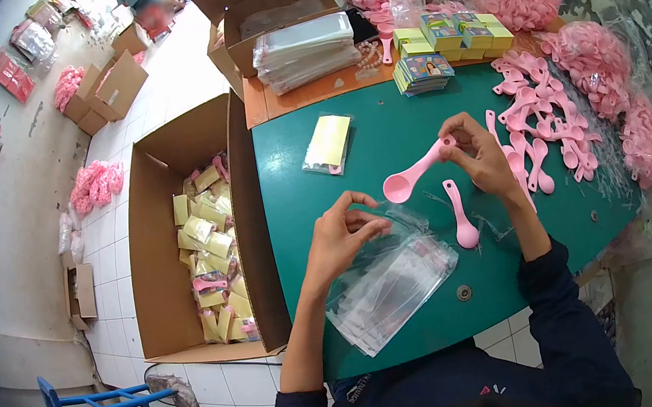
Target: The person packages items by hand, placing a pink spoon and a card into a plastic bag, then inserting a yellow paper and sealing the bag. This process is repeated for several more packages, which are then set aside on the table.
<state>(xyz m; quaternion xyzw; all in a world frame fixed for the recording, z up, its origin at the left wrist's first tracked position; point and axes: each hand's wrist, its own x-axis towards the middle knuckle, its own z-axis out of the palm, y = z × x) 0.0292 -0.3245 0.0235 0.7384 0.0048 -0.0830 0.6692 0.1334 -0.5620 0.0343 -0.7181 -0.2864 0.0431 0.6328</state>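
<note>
The pink spoon (415, 177) is pinched at its handle by the right hand (481, 157); clear bags (394, 294) are positioned beside the left hand (338, 239), fingers curled, grip indeterminable.

- Carton (157, 271): left of table (292, 200), packets (209, 238) inside
- Plastic bags (397, 285): on table, near side
- Spoon pile (525, 98): on table, right side
- Card stack (424, 72): behind plastic bags

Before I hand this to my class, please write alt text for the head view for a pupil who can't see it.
A person's right hand holds a pink spoon above a green table, the left hand beside clear plastic bags. More pink spoons lie to the right, and an open box of yellow packets stands to the left.
</note>
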